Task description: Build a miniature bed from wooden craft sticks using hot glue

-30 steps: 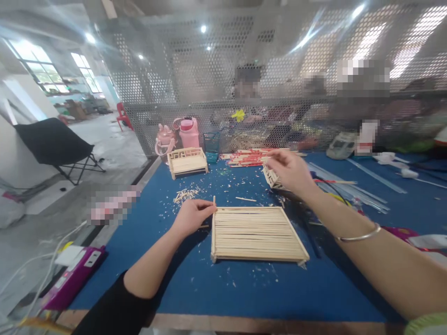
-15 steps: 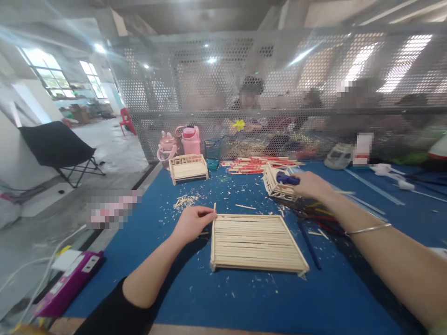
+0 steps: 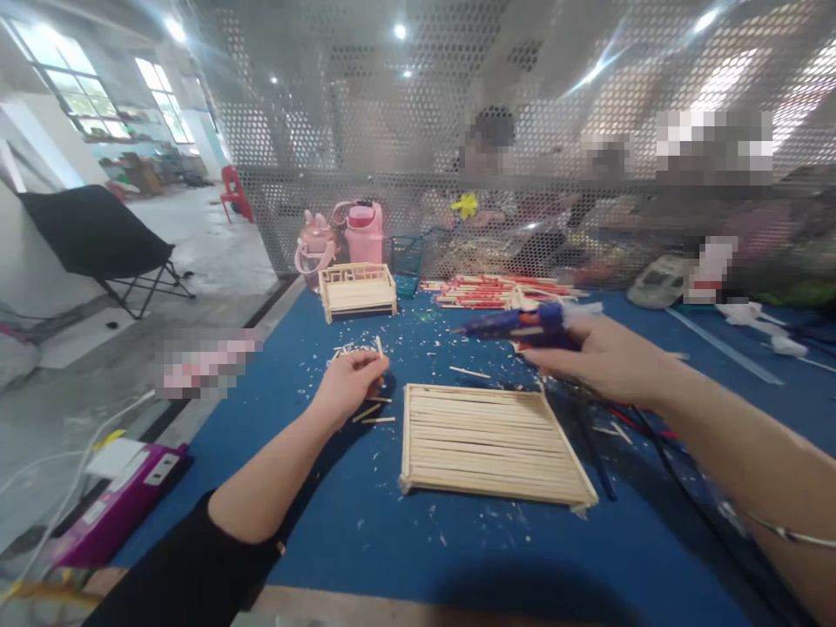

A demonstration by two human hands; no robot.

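Observation:
Between the thumb and fingers of my left hand (image 3: pixel 349 383) a short wooden stick (image 3: pixel 380 346) points upward. My right hand (image 3: pixel 607 361) grips a blue glue gun (image 3: pixel 522 325), its nozzle aimed left above the table. In front of me lies a flat panel of wooden sticks (image 3: pixel 489 444), with low corner pieces under it. Neither hand touches the panel. Behind the glue gun, a small stick-built piece is mostly hidden. Several loose short sticks (image 3: pixel 379 420) rest on the table below my left hand.
A small stick-built bench (image 3: pixel 359 294) stands at the back left, near a pink bottle (image 3: pixel 364 235). Red and pale sticks (image 3: pixel 496 289) are piled before the mesh screen (image 3: pixel 366 131). A purple power strip (image 3: pixel 121 505) sits at the left edge. People are behind the mesh.
My right hand has lifted the glue gun off the small stick-built piece and turned its nozzle left. My left hand, still holding the stick, has moved away from the panel's corner.

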